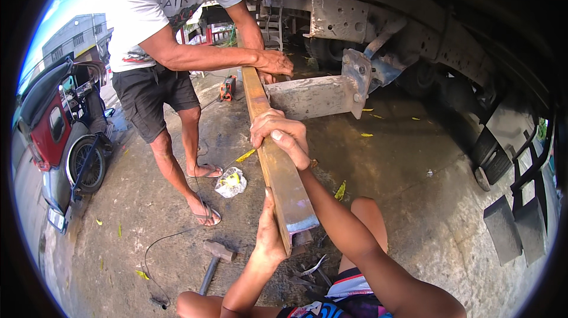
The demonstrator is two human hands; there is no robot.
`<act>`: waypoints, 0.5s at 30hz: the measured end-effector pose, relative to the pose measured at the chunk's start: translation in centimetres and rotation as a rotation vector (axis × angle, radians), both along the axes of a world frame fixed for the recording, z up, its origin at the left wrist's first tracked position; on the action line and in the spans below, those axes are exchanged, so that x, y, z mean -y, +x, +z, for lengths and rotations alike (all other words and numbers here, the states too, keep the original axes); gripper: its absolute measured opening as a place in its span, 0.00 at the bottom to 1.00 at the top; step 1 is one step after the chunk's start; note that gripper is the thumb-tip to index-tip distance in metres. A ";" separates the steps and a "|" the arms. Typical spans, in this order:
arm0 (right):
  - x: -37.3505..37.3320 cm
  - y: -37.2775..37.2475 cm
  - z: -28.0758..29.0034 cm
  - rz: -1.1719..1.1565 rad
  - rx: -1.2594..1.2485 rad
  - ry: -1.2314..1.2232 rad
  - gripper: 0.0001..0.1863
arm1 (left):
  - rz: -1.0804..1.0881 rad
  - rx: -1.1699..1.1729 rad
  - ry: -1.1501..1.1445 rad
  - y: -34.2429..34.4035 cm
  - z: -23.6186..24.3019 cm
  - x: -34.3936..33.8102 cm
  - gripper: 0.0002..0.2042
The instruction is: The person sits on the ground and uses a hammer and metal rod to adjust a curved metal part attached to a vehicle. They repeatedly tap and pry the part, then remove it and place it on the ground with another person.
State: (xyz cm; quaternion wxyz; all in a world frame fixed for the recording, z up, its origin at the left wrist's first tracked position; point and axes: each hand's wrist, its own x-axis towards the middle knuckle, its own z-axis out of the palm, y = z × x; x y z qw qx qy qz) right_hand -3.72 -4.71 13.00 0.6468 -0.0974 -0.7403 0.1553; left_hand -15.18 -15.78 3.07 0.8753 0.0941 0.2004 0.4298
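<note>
A long rusty steel channel bar (282, 182) runs away from me, its near cut end showing bluish bare metal. My left hand (270, 235) grips the bar's left side and underside near this end, thumb up along the edge. Farther along, my right hand (281, 133) is wrapped over the bar from the right. At the far end, another person's hands (275, 66) are at the bar, where it meets a grey metal arm (313, 97). That arm is joined to a bolted plate (358, 75) under the truck frame (349, 19).
A hammer (215, 262) and some metal tools (312, 270) lie on the concrete near my legs. A plastic bag (231, 182), a dark cord (147, 253) and an orange tool (227, 89) are nearby. The person in sandals stands left of the bar; a red sidecar (52, 123) is far left.
</note>
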 end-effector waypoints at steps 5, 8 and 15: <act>-0.1 -0.1 -0.7 -0.005 -0.056 0.027 0.18 | 0.011 -0.003 0.042 0.2 -0.4 -0.1 0.26; 0.1 0.6 -1.8 -0.265 -0.202 -0.037 0.14 | 0.019 -0.054 0.124 0.1 -0.6 0.0 0.29; -2.4 8.9 -1.5 -1.038 -0.004 0.086 0.15 | 0.018 -0.132 0.151 -0.2 -0.6 -0.1 0.36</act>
